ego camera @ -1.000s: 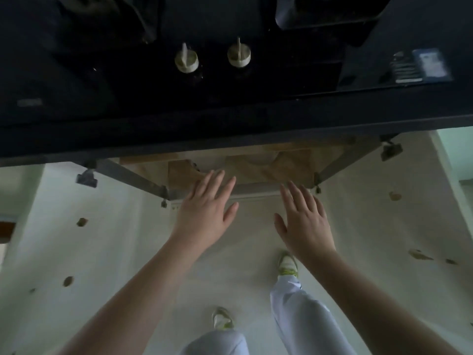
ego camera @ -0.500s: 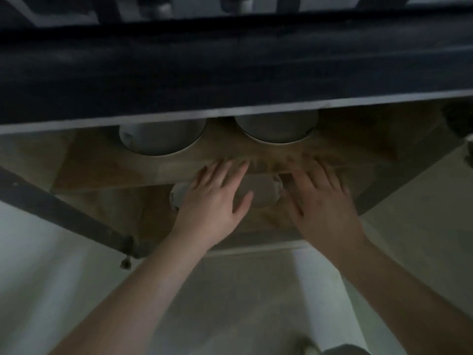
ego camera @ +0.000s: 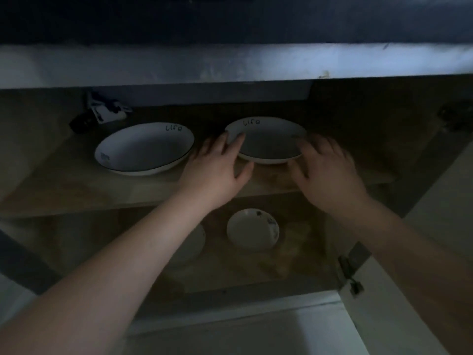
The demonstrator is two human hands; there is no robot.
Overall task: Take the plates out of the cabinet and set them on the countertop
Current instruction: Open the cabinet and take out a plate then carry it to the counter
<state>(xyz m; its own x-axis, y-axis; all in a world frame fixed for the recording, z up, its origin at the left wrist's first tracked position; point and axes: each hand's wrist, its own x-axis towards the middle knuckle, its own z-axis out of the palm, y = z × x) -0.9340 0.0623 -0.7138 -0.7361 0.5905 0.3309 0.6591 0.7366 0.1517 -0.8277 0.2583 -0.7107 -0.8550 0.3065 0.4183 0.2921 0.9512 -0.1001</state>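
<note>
White glazed ware meets both hands on the upper shelf (ego camera: 76, 185) of the dim cabinet. The left hand (ego camera: 217, 167) has its fingers extended, fingertips lying on the 9 o'clock rim of the right plate (ego camera: 266, 142), thumb spread below the edge. The right hand (ego camera: 327, 172) is spread loosely at the plate's 3 o'clock side, fingers gently bent against or just beside the rim; whether it grips is not clear. The left plate (ego camera: 143, 149) sits near, at 9 o'clock from the first. Beneath the forearms, a small dish (ego camera: 252, 230) rests on the lower shelf. Above runs the pale counter edge (ego camera: 230, 62).
</note>
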